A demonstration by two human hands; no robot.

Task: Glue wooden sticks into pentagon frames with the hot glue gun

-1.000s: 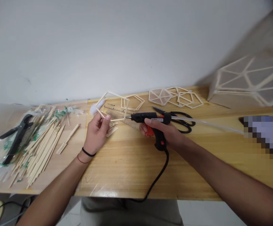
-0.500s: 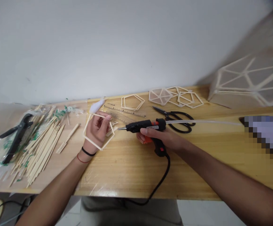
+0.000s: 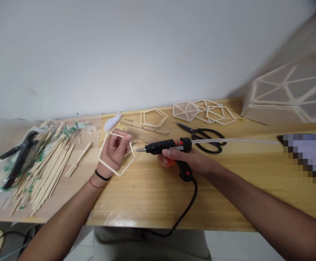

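Note:
A pentagon frame of thin wooden sticks [image 3: 109, 165] is pinched at its upper side between the thumb and fingers of my left hand [image 3: 114, 150], above the table. My right hand [image 3: 183, 157] is wrapped round a black and orange glue gun [image 3: 160, 146], its metal nozzle pointing left. The nozzle tip is close to the right corner of the frame, with a small gap between them. A clear glue stick [image 3: 236, 140] sticks out of the gun's back, and its black cable hangs over the table's front edge.
Wooden sticks [image 3: 51, 174] and black pliers [image 3: 21, 159] lie at the left. Behind the hands are a ruler [image 3: 144, 128], a double pentagon frame [image 3: 154, 117], more frames [image 3: 220, 113] and black scissors [image 3: 206, 139]. At the right stand a large covered stick structure [image 3: 288, 98] and a blurred-out device [image 3: 310, 156].
The frame in my left hand has shifted slightly right and down, with the thumb moving a little right. My right hand and the glue gun have barely moved.

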